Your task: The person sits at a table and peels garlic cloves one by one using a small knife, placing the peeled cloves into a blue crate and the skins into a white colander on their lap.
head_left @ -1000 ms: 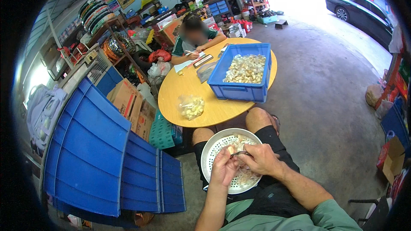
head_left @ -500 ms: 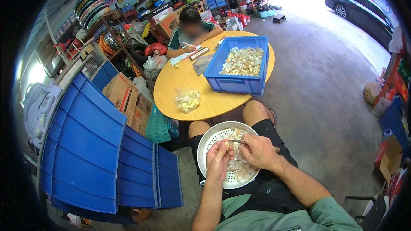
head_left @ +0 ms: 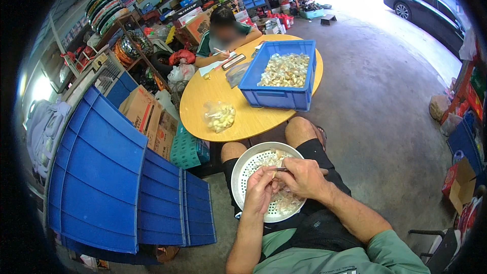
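The left grip (head_left: pixel 259 192) pinches a pale piece (head_left: pixel 274 174), right grip (head_left: pixel 306 176) a knife (head_left: pixel 281 169), above a colander (head_left: pixel 241 178).

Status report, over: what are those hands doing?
Left hand pinching small pale piece. Right hand gripping slim tool close to it. White perforated bowl beneath, holding peelings. Blue bin beyond, not in the way.

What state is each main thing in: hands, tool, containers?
Left hand: pinching a small pale piece, mostly hidden.
Right hand: gripping a small metal blade.
Blade: exposed, pointing left.
Silvery round perforated pan: uncovered, holding papery peelings.
Blue rectangular plastic bin: open, holding whitish pieces.
Clear plastic bag: holding yellowish pieces; closure unclear.
Red-and-brown cardboard box: open.
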Demonstrator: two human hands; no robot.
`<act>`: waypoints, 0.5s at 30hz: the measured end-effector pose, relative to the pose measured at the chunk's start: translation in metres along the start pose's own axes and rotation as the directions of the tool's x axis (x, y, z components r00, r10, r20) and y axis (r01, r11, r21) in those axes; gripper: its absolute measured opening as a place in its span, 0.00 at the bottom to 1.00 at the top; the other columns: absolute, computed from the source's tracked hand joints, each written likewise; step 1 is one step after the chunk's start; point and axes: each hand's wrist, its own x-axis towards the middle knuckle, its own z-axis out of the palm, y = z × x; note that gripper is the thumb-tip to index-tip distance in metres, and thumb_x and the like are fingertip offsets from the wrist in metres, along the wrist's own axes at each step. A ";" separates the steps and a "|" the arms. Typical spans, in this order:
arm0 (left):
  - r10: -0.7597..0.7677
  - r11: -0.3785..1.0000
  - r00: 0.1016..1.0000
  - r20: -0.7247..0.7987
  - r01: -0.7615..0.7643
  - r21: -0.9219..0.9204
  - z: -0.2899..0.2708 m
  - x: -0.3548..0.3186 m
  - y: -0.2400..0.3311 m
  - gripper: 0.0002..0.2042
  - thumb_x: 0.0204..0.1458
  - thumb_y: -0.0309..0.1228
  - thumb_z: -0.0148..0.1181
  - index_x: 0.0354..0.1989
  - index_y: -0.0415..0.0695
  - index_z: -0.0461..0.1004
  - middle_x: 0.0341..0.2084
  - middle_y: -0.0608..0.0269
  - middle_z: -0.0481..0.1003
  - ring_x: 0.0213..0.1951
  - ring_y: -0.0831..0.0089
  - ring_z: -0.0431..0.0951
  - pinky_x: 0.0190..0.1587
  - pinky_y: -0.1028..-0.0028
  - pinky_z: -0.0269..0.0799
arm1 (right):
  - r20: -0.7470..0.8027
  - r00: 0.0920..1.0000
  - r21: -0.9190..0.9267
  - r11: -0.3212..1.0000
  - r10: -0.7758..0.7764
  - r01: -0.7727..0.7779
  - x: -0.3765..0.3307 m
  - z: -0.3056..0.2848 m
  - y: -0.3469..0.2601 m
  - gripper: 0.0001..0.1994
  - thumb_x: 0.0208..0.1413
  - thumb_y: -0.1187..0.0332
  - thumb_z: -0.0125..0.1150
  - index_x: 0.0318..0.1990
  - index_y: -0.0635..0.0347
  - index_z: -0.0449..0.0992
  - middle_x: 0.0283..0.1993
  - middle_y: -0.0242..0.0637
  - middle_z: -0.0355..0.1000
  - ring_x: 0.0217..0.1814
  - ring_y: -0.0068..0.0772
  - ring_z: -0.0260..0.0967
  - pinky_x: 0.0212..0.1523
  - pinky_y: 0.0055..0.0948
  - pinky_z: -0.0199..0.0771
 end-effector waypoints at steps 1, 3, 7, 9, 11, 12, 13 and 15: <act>0.000 1.000 1.000 0.003 0.000 0.002 0.001 0.000 0.001 0.08 0.65 0.27 0.56 0.47 0.37 0.76 0.30 0.65 0.77 0.28 0.80 0.72 0.30 0.80 0.68 | -0.006 1.000 0.003 1.000 0.002 -0.002 0.000 0.000 0.000 0.15 0.59 0.60 0.66 0.33 0.65 0.72 0.29 0.50 0.75 0.32 0.55 0.77 0.33 0.47 0.77; 0.013 1.000 1.000 0.009 -0.013 0.004 0.003 0.000 0.001 0.08 0.65 0.27 0.56 0.47 0.37 0.76 0.30 0.65 0.77 0.28 0.80 0.72 0.30 0.80 0.68 | -0.019 1.000 0.010 1.000 0.003 -0.003 0.000 -0.001 -0.003 0.16 0.59 0.60 0.66 0.33 0.65 0.71 0.30 0.50 0.76 0.32 0.55 0.77 0.32 0.46 0.77; 0.060 0.997 0.998 0.025 -0.061 0.041 -0.001 0.001 -0.001 0.08 0.66 0.28 0.56 0.47 0.37 0.75 0.31 0.63 0.77 0.28 0.79 0.72 0.30 0.79 0.68 | -0.019 1.000 0.009 1.000 0.010 -0.010 0.000 -0.001 -0.003 0.16 0.59 0.60 0.66 0.32 0.64 0.71 0.30 0.50 0.76 0.32 0.54 0.77 0.32 0.46 0.77; 0.073 0.995 0.997 0.035 -0.075 0.060 -0.002 0.001 -0.002 0.08 0.66 0.29 0.56 0.47 0.37 0.75 0.32 0.62 0.78 0.28 0.79 0.72 0.30 0.78 0.69 | -0.020 1.000 0.009 1.000 0.005 -0.005 0.000 -0.002 -0.003 0.16 0.59 0.59 0.66 0.32 0.64 0.72 0.29 0.49 0.76 0.32 0.54 0.77 0.32 0.46 0.77; 0.082 0.995 0.996 0.042 -0.084 0.059 -0.002 0.000 -0.002 0.08 0.66 0.29 0.56 0.47 0.37 0.75 0.32 0.62 0.78 0.28 0.79 0.72 0.30 0.78 0.69 | -0.017 1.000 0.027 1.000 -0.007 0.007 0.000 -0.002 -0.002 0.15 0.58 0.60 0.66 0.31 0.64 0.72 0.29 0.48 0.76 0.31 0.54 0.78 0.32 0.45 0.77; 0.081 0.995 0.996 0.042 -0.083 0.062 -0.002 0.000 -0.003 0.08 0.66 0.29 0.56 0.46 0.38 0.75 0.32 0.62 0.78 0.29 0.79 0.73 0.30 0.78 0.70 | -0.015 1.000 0.037 0.999 -0.013 0.013 0.000 -0.002 -0.001 0.15 0.58 0.60 0.66 0.31 0.64 0.73 0.28 0.48 0.76 0.31 0.54 0.78 0.32 0.45 0.77; 0.080 0.994 0.996 0.043 -0.083 0.065 -0.002 0.000 -0.003 0.08 0.66 0.29 0.56 0.46 0.38 0.75 0.32 0.62 0.78 0.29 0.79 0.73 0.31 0.78 0.70 | -0.016 1.000 0.042 0.999 -0.013 0.013 0.000 -0.001 -0.001 0.15 0.58 0.60 0.66 0.31 0.64 0.73 0.28 0.48 0.76 0.31 0.53 0.78 0.32 0.45 0.77; 0.079 0.995 0.996 0.042 -0.081 0.060 -0.003 0.000 -0.005 0.07 0.66 0.29 0.56 0.46 0.38 0.75 0.31 0.62 0.78 0.29 0.78 0.73 0.31 0.78 0.70 | -0.021 1.000 0.051 0.999 -0.014 0.015 0.000 -0.001 0.000 0.15 0.57 0.60 0.66 0.32 0.64 0.74 0.29 0.48 0.76 0.31 0.53 0.78 0.32 0.45 0.77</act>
